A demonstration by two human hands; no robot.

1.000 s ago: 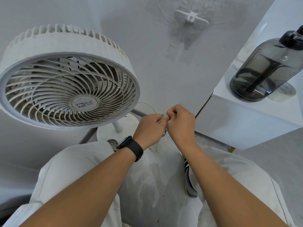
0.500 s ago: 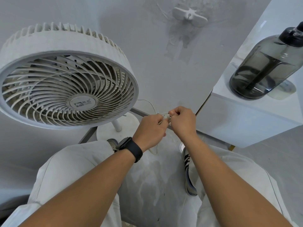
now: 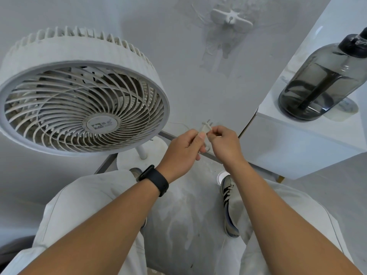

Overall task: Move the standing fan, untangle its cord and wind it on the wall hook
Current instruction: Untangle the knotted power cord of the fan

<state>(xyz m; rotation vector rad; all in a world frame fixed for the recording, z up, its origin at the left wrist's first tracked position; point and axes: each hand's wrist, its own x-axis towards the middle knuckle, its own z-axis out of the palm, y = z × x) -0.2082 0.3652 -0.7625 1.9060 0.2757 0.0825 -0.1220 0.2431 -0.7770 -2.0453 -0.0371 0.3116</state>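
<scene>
The plug (image 3: 206, 126) now shows its two metal prongs above the fingers, where earlier the hands hid it. Left hand (image 3: 183, 148) grips the thin white cord (image 3: 205, 142); right hand (image 3: 224, 142) pinches the plug (both curled tight). The round, ribbed-grille plastic fan (image 3: 79, 96) stands left, the white winged wall hook (image 3: 231, 17) above.

Setting: we take this for a room in a home | Evidence: we see a white standing fan (image 3: 79, 102), a wall hook (image 3: 231, 18) on scuffed plaster, a smoky water jug (image 3: 325, 80) on a white cabinet (image 3: 297, 147)
</scene>
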